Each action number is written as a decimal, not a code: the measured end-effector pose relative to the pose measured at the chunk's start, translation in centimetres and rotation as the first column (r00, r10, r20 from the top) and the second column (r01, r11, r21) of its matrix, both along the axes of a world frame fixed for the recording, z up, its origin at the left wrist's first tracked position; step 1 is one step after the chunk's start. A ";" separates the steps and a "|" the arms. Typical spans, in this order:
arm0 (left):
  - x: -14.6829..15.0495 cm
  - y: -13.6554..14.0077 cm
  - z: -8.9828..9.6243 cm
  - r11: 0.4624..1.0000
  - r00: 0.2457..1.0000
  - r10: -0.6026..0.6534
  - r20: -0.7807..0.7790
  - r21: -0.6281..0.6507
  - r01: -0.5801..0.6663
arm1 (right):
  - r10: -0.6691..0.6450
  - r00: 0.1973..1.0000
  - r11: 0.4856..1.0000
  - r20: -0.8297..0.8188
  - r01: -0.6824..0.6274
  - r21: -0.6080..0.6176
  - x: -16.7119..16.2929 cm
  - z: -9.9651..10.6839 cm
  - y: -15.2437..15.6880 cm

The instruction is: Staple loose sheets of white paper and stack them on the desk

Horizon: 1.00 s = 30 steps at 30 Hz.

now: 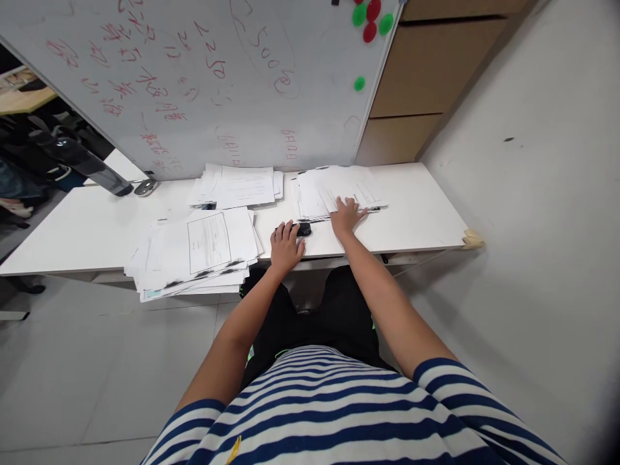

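A white table [416, 219] runs across the view, its far edge against a whiteboard. On it lie 3 heaps of paper: a large fanned stack [194, 255] at 8 o'clock overhanging the near edge, a smaller pile [239, 186] at 11 o'clock, and a third pile [329, 187] at 1 o'clock. A small black object [304, 228] sits near the middle by the front edge, a silver mouse [145, 187] lies at 10 o'clock, and both hands rest on the tabletop.
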<state>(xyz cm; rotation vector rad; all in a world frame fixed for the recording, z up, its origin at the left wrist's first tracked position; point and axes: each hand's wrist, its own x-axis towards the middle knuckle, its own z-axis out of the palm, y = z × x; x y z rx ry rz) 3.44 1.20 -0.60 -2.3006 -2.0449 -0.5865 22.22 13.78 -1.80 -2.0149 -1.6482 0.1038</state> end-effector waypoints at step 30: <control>2.1 -2.3 9.4 0.950 0.279 -0.130 0.951 0.039 0.311 | 0.521 0.566 0.853 -0.638 -0.370 0.368 8.8 14.0 -16.1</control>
